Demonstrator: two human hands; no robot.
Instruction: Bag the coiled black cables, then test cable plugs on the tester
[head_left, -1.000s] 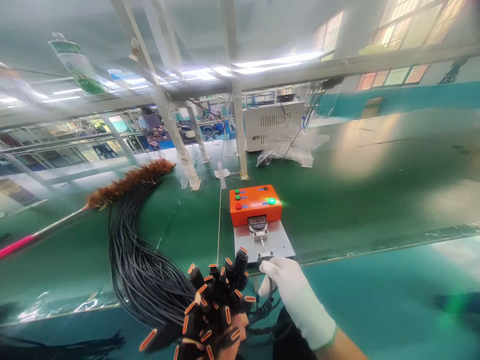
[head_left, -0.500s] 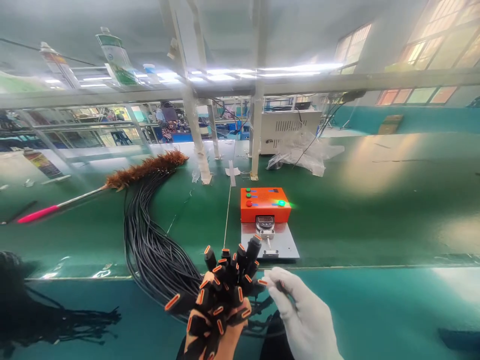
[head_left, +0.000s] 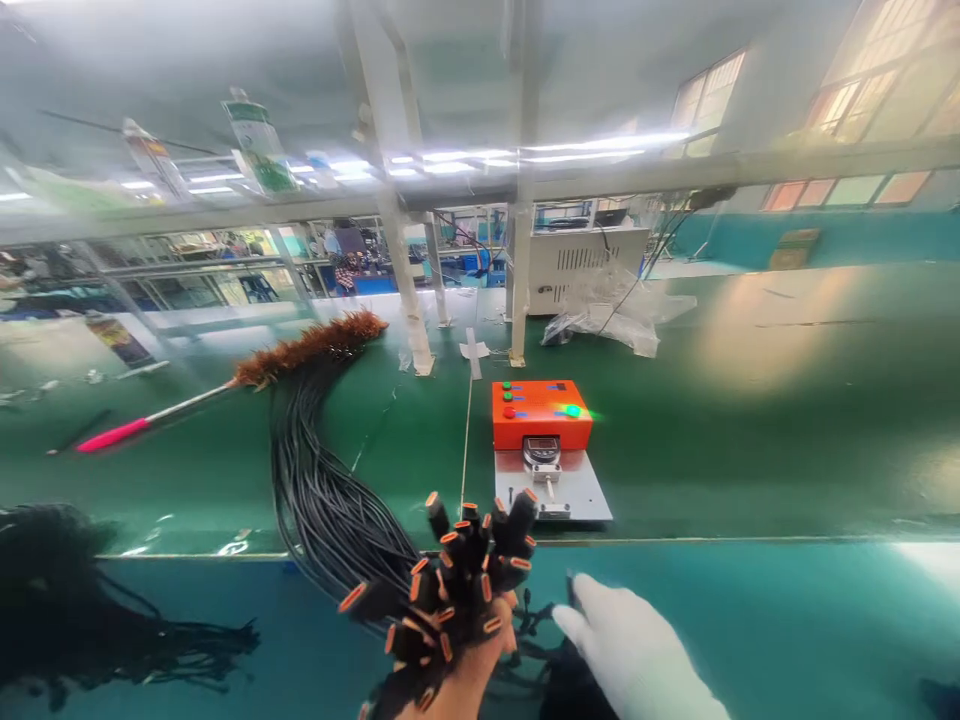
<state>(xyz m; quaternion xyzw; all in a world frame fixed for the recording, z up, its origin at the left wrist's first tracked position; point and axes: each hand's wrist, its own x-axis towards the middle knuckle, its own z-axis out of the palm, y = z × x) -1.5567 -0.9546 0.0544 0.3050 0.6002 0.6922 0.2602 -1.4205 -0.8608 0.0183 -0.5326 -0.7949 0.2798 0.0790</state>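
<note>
My bare left hand [head_left: 480, 660] is wrapped round a thick bunch of black cables [head_left: 337, 500], below the middle of the view. Their black plugs [head_left: 517, 525] with orange tips fan out above the fist and partly hide its fingers. To the right, my right hand [head_left: 630, 640] wears a white glove, with thumb and forefinger closed on a small black cable plug [head_left: 572, 588]. Most of that plug is hidden by the fingers. An orange box [head_left: 541, 425] with buttons and a lit green lamp stands beyond both hands. In front of it, a digital gauge [head_left: 541, 452] sits on a metal plate [head_left: 592, 495].
The cables trail left across the green table [head_left: 720, 440] to a brown-bristled duster [head_left: 315, 345] with a pink handle [head_left: 112, 435]. Another dark cable bundle [head_left: 150, 640] hangs at lower left. Shelf posts [head_left: 409, 290], a plastic bag [head_left: 637, 320] and a grey cabinet [head_left: 581, 265] stand behind.
The gloved right hand has moved right and down, away from the bunch, still pinching the small plug. My left hand keeps hold of the cables. The whole view has shifted slightly.
</note>
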